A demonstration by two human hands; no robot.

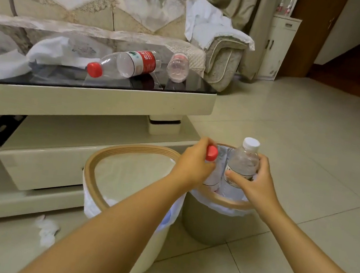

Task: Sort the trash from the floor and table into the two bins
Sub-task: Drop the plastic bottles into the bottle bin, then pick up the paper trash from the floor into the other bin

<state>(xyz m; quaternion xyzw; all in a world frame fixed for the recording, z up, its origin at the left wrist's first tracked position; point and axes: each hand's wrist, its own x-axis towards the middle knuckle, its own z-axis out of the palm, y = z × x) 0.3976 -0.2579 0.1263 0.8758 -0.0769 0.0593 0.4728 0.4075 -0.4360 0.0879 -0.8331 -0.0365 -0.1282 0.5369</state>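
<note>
Now each grip holds a bottle over the grey bin [213,223]: left hand [196,161] the red-capped bottle [212,154], right hand [257,183] the white-capped bottle [243,163]. Left to sort: two bottles [129,63] and tissue [48,50] on the bench [101,100], paper [46,230] on the floor.

A home living room: covered sofa [101,0], glass-topped coffee table [110,99], tiled floor [299,140].

The left hand [195,161] hides most of its red-capped bottle [211,153] — the bottle labels on the table [87,101] are too small to read.
</note>
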